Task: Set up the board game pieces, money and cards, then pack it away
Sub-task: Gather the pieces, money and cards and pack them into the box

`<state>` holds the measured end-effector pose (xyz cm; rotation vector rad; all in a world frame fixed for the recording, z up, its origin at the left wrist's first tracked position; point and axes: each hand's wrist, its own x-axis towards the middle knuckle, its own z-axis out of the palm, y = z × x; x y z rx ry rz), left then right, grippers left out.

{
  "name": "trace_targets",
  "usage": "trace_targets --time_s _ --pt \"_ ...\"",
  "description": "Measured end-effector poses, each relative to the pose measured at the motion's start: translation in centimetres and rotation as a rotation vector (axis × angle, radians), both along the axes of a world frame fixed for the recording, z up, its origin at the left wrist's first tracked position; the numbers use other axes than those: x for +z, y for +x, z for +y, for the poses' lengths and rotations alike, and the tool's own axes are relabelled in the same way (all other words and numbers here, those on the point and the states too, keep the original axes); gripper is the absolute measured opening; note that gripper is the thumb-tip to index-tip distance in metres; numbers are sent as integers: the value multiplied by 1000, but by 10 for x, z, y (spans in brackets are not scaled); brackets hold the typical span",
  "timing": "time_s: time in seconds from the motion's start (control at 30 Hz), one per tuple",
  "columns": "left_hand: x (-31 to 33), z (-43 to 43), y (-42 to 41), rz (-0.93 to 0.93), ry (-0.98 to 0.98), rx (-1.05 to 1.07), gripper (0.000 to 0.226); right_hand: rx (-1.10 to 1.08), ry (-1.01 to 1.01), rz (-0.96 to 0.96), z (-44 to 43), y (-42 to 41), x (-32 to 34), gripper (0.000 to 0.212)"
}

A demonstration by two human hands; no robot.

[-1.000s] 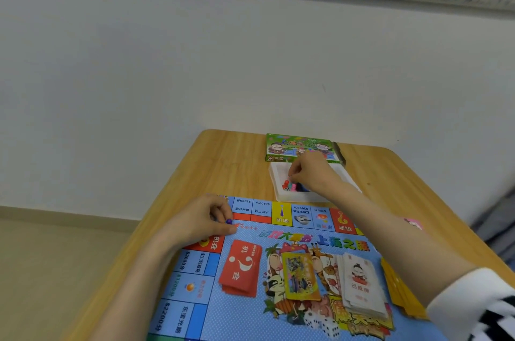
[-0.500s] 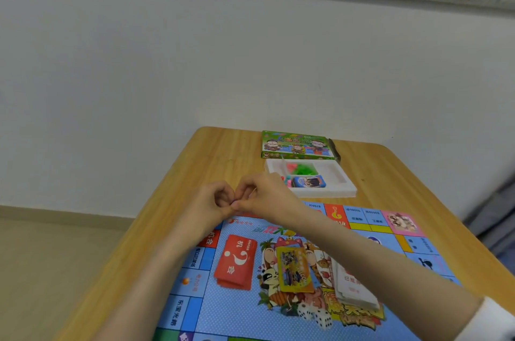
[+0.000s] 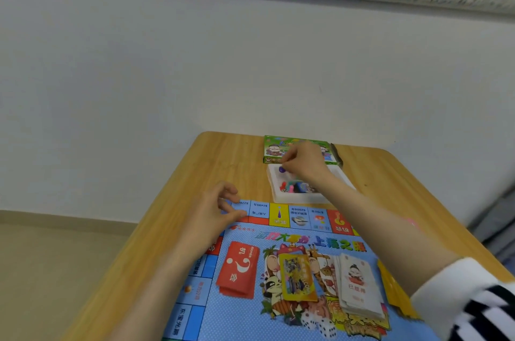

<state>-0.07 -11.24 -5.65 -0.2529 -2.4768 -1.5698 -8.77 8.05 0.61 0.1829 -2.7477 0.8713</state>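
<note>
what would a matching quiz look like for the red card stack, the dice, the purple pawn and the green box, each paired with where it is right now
Things:
1. red card stack
2. dice
3. purple pawn
4. green box

Places:
a. at the right hand fingertips, over the white tray
b. far end of the table, behind the tray
c. on the board, left of the yellow card
d. on the board, nearest the camera

Pairs: 1-c, 2-d, 3-a, 4-b
</note>
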Motion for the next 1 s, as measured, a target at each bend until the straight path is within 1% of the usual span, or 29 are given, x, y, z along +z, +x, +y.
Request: trace_targets --time_s 0.17,0.3,0.43,0.53,0.6,0.67,0.7,0.77,0.83,0.87,0.93,1.0 --pt "-3 -1 -3 20 -3 20 28 0 78 -52 2 -10 -12 14" --pt "-4 -3 -4 31 -22 31 25 49 153 -91 -3 -13 -17 17" --pt "-5 -3 -4 23 -43 28 24 65 217 -71 -4 -15 -24 18" --pt "-5 -3 -4 5 -40 37 22 56 159 -43 -3 -12 -21 16" --pt "-2 -4 -3 -24 -22 34 19 29 65 44 0 -3 -7 15" --pt "4 -7 -1 -80 -48 -15 12 20 -35 118 7 14 12 14" --pt "8 -9 0 -116 -86 -60 9 40 -55 125 12 25 21 14" --pt "15 -12 2 -189 -179 -163 5 133 -3 47 19 54 33 14" --pt "23 -14 6 -246 -248 -240 6 261 168 -118 20 87 33 17" --pt "27 -14 7 -272 -266 -276 8 317 246 -196 20 103 29 19" --pt "33 -16 10 -321 -314 -330 13 396 337 -307 17 129 13 28" --pt "38 -17 14 -334 -457 -356 23 417 422 -363 15 148 -5 37"
